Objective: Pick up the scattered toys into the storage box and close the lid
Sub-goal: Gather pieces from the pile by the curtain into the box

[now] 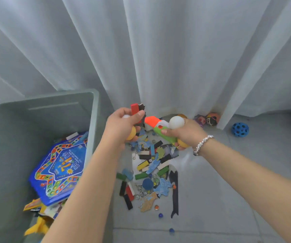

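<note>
An open grey storage box (95, 109) stands at the left with a blue star-shaped game board (62, 167) and other toys inside. My left hand (122, 127) grips a red block (135, 108), a dark puzzle piece, a white ball and an orange ball (132, 134), just right of the box rim. My right hand (186, 133) holds a green, white and orange toy (157, 124), a white ball (176, 122) and an orange ball. Below both hands lies a pile of scattered toys (151, 172): coloured blocks, blue puzzle pieces, marbles, metal rings.
A white curtain (158, 50) hangs behind and reaches the grey floor. At its hem lie two painted balls (212, 119) and, further right, a blue holed ball (240, 129). Loose marbles (160, 215) sit near the bottom. No lid is in view.
</note>
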Demonstrator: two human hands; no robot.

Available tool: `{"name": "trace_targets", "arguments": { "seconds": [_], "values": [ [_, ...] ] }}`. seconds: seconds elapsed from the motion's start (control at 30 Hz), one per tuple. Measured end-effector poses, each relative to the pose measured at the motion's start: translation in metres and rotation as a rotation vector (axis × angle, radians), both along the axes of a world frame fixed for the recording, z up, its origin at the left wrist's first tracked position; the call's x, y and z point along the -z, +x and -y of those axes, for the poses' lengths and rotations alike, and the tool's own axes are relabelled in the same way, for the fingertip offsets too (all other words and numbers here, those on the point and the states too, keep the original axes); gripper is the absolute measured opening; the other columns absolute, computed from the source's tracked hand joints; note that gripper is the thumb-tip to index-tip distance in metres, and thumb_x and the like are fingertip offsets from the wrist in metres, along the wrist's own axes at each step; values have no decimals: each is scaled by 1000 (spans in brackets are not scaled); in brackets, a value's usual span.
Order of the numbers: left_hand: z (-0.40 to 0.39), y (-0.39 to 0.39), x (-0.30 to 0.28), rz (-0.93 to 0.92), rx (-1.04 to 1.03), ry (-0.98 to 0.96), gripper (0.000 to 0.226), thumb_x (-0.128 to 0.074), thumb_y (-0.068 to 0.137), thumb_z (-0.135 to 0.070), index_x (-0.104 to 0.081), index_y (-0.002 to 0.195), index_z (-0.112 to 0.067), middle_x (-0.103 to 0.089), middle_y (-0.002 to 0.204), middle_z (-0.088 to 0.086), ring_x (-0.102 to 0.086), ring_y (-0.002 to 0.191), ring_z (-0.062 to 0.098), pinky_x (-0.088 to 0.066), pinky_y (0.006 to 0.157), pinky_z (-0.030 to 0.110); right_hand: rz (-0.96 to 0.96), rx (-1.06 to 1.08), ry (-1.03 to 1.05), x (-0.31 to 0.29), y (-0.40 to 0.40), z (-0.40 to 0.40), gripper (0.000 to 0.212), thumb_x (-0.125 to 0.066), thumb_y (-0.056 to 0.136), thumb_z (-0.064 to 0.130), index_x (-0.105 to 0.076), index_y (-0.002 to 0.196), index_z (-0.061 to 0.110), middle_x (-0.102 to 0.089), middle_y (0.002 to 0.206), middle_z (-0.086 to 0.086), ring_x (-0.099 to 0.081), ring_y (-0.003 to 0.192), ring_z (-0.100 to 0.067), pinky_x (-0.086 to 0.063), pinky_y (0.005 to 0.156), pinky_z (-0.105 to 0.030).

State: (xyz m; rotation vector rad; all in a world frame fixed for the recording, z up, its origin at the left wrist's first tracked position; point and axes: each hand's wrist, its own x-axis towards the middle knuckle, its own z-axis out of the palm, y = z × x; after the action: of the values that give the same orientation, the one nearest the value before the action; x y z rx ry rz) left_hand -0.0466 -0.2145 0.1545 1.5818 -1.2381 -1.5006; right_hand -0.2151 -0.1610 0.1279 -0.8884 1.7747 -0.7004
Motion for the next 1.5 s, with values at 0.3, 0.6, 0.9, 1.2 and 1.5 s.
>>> {"name": "trace_targets", "arguments": {
  "seconds": [0.3, 0.6, 0.9, 1.2, 1.5],
  "values": [
    [-70, 162, -51, 83, -275, -43, 9, -69, 83, -25, -62, 86, -20, -65, 80, 1, -60, 62, 16, -44, 39, 22, 97, -284, -95, -94, 153, -17, 24, -75, 74, 31, -55, 78, 19, -56, 70, -1, -51, 52, -18, -52, 53, -30],
    [-107, 270, -9, 12, -457, 206, 20, -66, 86, -28, -61, 100, -16, -64, 104, 9, -65, 90, 26, -55, 55, 32, -227, -627, -74, -61, 290, -18, 33, -59, 86, 40, -43, 69, 17, -61, 85, -9, -63, 81, -28, -55, 78, -38],
    [-119, 266, 6, 154, -526, 117, 19, -54, 92, -35, -59, 107, -24, -63, 112, 0, -57, 100, 16, -48, 96, 45, -71, -561, -34, -22, 294, -33, 57, -72, 77, 17, -50, 129, 14, -54, 129, -3, -53, 115, -19, -45, 96, -32],
    [-129, 176, -18, 241, -282, -167, 17, -49, 95, -31, -60, 105, -22, -62, 99, -10, -58, 96, 6, -44, 75, 20, -105, -368, -364, -40, 212, -61, 21, -57, 86, 13, -63, 104, 21, -64, 102, 2, -59, 93, -9, -50, 83, -23],
    [-109, 50, 0, 275, -68, -216, 15, -49, 95, -28, -60, 102, -22, -60, 89, -14, -54, 83, -1, -38, 63, 9, -320, -300, -351, -25, 81, -67, 17, -58, 88, 23, -61, 104, 23, -62, 100, 3, -59, 89, -11, -51, 80, -28]
  ]
}}
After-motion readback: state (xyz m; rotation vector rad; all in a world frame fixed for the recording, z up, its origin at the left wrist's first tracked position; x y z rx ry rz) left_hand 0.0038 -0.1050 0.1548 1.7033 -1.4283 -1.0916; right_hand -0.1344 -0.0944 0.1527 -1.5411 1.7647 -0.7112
